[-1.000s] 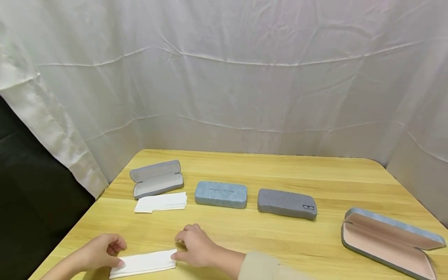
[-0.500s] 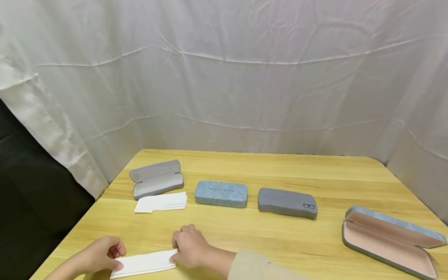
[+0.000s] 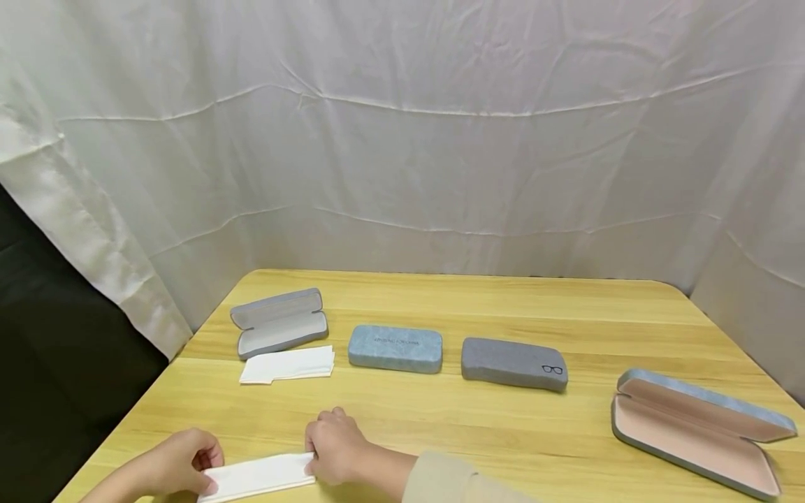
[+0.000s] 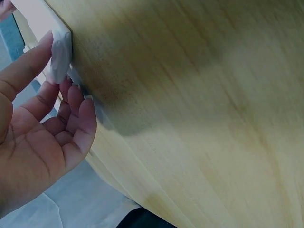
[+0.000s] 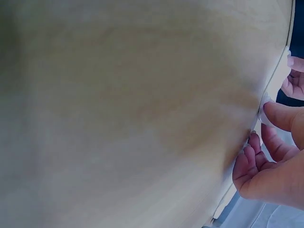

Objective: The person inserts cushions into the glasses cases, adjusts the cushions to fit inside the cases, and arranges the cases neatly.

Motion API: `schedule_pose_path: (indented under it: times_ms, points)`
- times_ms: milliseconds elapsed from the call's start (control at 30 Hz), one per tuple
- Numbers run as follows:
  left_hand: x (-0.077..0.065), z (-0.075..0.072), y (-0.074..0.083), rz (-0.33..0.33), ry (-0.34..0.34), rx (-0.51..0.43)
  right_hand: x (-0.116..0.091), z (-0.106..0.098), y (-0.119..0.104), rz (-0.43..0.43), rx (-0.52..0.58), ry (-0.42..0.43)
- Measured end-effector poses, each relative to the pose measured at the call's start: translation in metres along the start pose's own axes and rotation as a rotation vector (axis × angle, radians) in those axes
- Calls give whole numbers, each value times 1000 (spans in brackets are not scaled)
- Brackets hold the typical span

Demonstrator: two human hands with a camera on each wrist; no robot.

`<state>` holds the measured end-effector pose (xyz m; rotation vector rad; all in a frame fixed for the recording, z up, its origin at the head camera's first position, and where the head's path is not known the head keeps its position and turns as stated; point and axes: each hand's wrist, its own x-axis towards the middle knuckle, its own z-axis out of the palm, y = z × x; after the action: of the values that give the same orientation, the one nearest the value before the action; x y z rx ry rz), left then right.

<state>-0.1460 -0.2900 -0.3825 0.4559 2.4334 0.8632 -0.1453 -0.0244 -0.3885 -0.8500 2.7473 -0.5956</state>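
A white folded cloth point(image 3: 258, 476) lies as a long strip at the table's near edge. My left hand point(image 3: 175, 462) pinches its left end between thumb and forefinger; in the left wrist view the cloth's folded layers point(image 4: 60, 54) show between those fingers, the other fingers loosely curled. At the strip's right end, my right hand point(image 3: 336, 447) pinches the cloth, thumb toward me. The right wrist view shows a bit of white cloth point(image 5: 264, 110) at that thumb. Farther back lies a second folded white cloth point(image 3: 288, 365), with one stepped corner.
An open grey glasses case point(image 3: 283, 332) stands behind the second cloth. A closed blue case point(image 3: 395, 349) and a closed grey case point(image 3: 513, 363) with a glasses mark lie mid-table. An open blue case point(image 3: 694, 439) with pink lining sits at right. A pale curtain point(image 3: 440, 168) hangs behind the table.
My right hand has shifted slightly left and its fingers have closed in at the strip's right end. The left hand has dropped slightly toward me. The cases have stayed put.
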Motion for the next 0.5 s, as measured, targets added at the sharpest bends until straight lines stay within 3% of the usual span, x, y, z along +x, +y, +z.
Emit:
schedule_pose_path:
  times_ms: [100,233,367,500]
  points:
    - [1,0,1,19,19,9,-1,-3,5,-12,122,2]
    - [4,-1,2,106,67,4,-3,-9,14,-4,324,3]
    - [8,2,6,175,109,-76,-5,-11,21,43,532,36]
    - [11,6,10,175,122,-196,-6,-10,25,104,742,96]
